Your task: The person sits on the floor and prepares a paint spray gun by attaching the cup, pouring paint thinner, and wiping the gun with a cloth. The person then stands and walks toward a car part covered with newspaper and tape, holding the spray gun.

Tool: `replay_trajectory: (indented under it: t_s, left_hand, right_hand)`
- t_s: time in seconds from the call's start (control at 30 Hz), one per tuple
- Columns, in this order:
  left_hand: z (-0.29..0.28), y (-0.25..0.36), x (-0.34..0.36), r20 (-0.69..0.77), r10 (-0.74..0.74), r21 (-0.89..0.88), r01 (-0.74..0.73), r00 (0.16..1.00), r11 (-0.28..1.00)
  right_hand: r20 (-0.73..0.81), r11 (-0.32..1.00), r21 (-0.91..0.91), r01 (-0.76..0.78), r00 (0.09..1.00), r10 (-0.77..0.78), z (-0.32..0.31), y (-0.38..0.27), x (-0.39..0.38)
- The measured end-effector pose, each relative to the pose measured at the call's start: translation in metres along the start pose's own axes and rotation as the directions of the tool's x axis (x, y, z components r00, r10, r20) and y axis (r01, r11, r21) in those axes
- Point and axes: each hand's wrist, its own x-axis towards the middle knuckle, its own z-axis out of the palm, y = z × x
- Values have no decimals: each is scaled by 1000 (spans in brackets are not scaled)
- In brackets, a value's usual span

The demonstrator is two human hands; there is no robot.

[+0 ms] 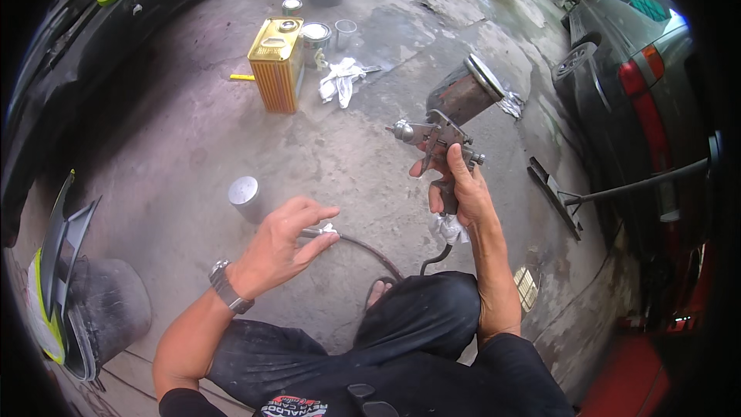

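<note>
Holding the spray gun [441,137] up in front of the right knee, the right hand [467,185] has its grip wrapped round the handle, thumb high at the back, probably to steady the weight riding above it. And that weight is the dark cup [463,96], sitting on top of the gun and leaning to the right. Nozzle faces left, well clear of the right forearm! White wrapping [449,228] circles the handle's base, perhaps to snug the joint where the hose drops away below.

Over to the left hand [282,243]: grip released, thumb and forefinger parted, a dark hose [370,251] showing in the gap. Whether the hidden fingers touch it, I cannot tell. Just beyond stands a round can with a pale top [245,193].

Further out on the concrete floor [347,154], a gold tin [276,77] stands upright beside an open can [316,33], a clear cup [345,33] and a crumpled white cloth [340,81], grouped close, likely to leave the knees room.
</note>
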Motion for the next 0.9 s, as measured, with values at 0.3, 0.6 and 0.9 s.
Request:
replay_trajectory:
  t_s: [0.3, 0.6, 0.9]
  left_hand:
    - [-2, 8, -11, -19, 35, 13, -35, 999, 999]
    - [14, 29, 20, -338, 192, 10, -200, 922, 980]
    - [-13, -9, -25, -203, 149, 147, -120, 968, 982]
  right_hand:
    - [62, 941, -331, -76, 993, 102, 8, 4, -6]
    - [405, 893, -444, -74, 872, 273, 57, 13, 1]
    - [525, 860, -509, -10, 788, 320, 133, 51, -14]
